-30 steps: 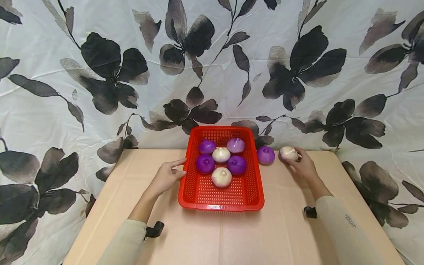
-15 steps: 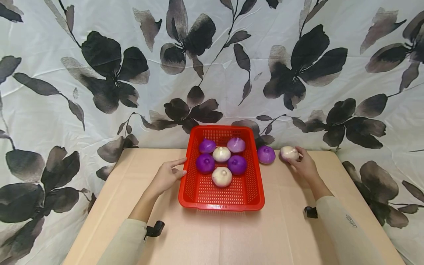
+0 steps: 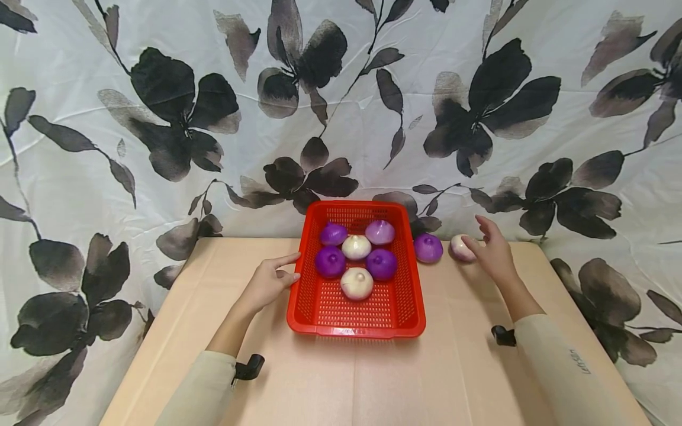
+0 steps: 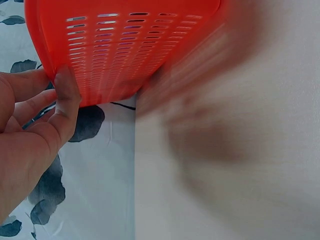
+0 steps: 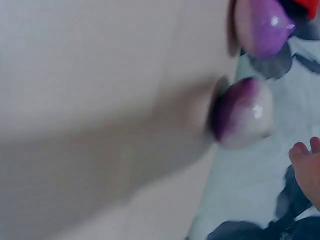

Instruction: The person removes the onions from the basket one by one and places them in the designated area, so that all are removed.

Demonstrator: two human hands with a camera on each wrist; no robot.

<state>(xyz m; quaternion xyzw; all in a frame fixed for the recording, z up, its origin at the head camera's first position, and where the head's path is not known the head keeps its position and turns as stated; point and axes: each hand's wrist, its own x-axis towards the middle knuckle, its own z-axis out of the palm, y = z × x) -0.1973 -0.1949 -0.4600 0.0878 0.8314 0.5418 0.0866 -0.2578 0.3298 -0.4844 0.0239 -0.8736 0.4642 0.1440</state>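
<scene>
My left hand (image 3: 266, 287) holds the left rim of a red perforated plastic basket (image 3: 356, 332); the left wrist view shows the thumb (image 4: 67, 92) against its outer wall, with the fingers by the rim. In the basket lie several purple onions, such as one purple onion (image 3: 380, 264), and two white ones, the nearer white onion (image 3: 356, 284) among them. Right of the basket sit a purple onion (image 3: 428, 248) and a white-and-purple onion (image 5: 244, 114). Just above and right of the latter is my right hand (image 3: 495, 254), fingers spread, gripping nothing and apart from it in the right wrist view.
A pale tan table (image 3: 341, 384) spreads under everything. Behind its far edge hangs a white cloth (image 3: 373, 148) printed with dark flowers, close to the basket and the loose onions.
My right hand has let go of the white-and-purple onion and lifted slightly up and to the right. That onion stays at the same spot. The left hand and basket have not moved.
</scene>
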